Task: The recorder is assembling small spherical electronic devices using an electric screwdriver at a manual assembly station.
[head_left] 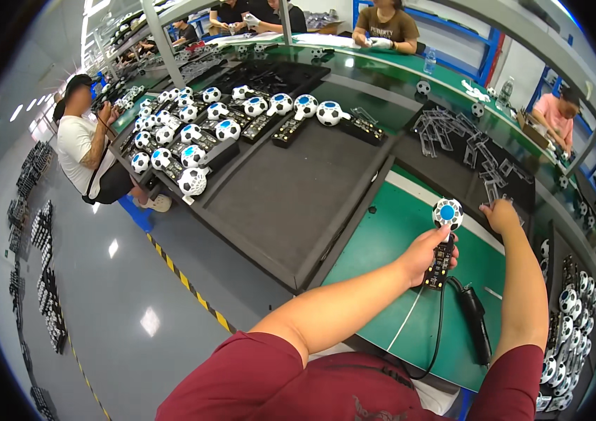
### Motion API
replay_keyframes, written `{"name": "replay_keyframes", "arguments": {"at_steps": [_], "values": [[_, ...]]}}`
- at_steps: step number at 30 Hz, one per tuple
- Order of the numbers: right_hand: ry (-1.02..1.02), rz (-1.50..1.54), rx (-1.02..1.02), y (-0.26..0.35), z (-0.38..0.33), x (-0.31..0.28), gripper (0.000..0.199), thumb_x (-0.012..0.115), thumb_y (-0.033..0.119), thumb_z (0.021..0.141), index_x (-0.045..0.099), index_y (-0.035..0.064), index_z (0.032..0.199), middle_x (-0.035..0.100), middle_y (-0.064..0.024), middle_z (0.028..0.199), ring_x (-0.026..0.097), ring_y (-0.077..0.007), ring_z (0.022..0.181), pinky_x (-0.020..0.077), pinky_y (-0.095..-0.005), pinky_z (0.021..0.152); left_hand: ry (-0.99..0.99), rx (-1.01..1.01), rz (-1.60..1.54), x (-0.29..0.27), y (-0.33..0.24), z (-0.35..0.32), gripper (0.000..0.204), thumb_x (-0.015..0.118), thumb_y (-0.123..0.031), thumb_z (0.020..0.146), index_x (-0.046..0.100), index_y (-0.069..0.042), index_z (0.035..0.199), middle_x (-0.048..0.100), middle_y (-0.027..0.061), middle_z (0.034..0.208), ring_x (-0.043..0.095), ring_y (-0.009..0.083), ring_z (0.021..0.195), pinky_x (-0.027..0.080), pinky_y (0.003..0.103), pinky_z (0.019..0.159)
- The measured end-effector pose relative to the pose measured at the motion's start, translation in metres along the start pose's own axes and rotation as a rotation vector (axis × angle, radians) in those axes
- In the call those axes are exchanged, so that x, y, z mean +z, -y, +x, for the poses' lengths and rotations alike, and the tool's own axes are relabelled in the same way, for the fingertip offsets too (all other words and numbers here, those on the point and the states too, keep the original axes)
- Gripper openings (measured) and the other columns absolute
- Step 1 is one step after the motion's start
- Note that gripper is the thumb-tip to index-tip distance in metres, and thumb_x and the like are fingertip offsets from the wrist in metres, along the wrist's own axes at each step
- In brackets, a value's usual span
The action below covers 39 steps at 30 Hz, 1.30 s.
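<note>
While the left hand (pixel 425 254) grips it, the ball-headed board (pixel 444 238) looks glossy.

No packages, labels, signs or screens can be made out anywhere along these benches.

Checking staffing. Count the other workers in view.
6 at least: one in white standing left; three in black at the far bench; one in brown beside them; one in pink at right. More may be hidden far left.
</note>
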State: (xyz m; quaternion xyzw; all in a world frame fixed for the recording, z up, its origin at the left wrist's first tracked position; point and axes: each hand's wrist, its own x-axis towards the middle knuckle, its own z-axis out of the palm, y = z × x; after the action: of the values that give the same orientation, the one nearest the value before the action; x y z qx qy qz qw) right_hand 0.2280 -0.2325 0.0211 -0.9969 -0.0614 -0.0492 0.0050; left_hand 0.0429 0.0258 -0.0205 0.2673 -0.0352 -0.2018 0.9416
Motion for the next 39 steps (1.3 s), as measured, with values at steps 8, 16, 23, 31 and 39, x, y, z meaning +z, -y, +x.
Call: {"name": "replay_keyframes", "arguments": {"at_steps": [8,16,23,31,39], "values": [[-0.074,0.003,0.097,-0.006,-0.017,-0.005,0.044,0.068,0.043,0.088,0.07,0.0001,0.082,0.072,-0.0231,0.085,0.069,-0.0445,0.083,0.0554,-0.0496,0.077,0.06,0.008,-0.098,0.004,-0.002,-0.005,0.035,0.059,-0.034,0.104,0.058,-0.005,0.123,0.065,0.0101,0.092,0.068,0.0197,0.077,0.06,0.035,0.073],[-0.177,0.039,0.32,-0.014,-0.036,-0.015,0.046,0.062,0.038,0.087,0.07,-0.0069,0.091,0.073,-0.0278,0.096,0.07,-0.047,0.093,0.0564,-0.0497,0.082,0.061,0.033,-0.072,-0.005,0.0,-0.001,0.032,0.065,-0.027,0.1,0.058,-0.007,0.124,0.064,0.0092,0.094,0.067,0.019,0.078,0.059,0.033,0.071],[-0.304,0.877,0.198,0.054,-0.142,-0.099,0.023,0.06,0.023,0.097,0.063,0.0029,0.086,0.059,-0.0036,0.07,0.054,-0.0136,0.061,0.0459,-0.0292,0.059,-0.01,0.145,-0.121,-0.005,-0.006,-0.001,0.034,0.063,-0.021,0.101,0.054,-0.008,0.131,0.064,0.0089,0.1,0.065,0.0191,0.086,0.057,0.033,0.078],[0.11,1.618,0.27,0.128,-0.254,-0.031,0.015,0.067,0.011,0.093,0.066,0.0028,0.105,0.064,-0.0052,0.083,0.06,-0.0135,0.067,0.0524,-0.0248,0.061,0.035,0.241,-0.032,0.015,-0.003,-0.015,0.038,0.064,-0.016,0.1,0.051,-0.01,0.135,0.063,0.0074,0.103,0.063,0.0181,0.088,0.055,0.032,0.079],[-0.536,0.56,-0.409,0.138,-0.261,-0.027,0.049,0.079,0.006,0.077,0.067,-0.0011,0.123,0.07,-0.0125,0.111,0.066,-0.0247,0.088,0.0549,-0.0324,0.077,0.032,0.254,0.062,0.007,-0.005,-0.018,0.043,0.065,-0.012,0.099,0.048,-0.01,0.138,0.062,0.0082,0.108,0.062,0.0174,0.093,0.054,0.032,0.081]]}}
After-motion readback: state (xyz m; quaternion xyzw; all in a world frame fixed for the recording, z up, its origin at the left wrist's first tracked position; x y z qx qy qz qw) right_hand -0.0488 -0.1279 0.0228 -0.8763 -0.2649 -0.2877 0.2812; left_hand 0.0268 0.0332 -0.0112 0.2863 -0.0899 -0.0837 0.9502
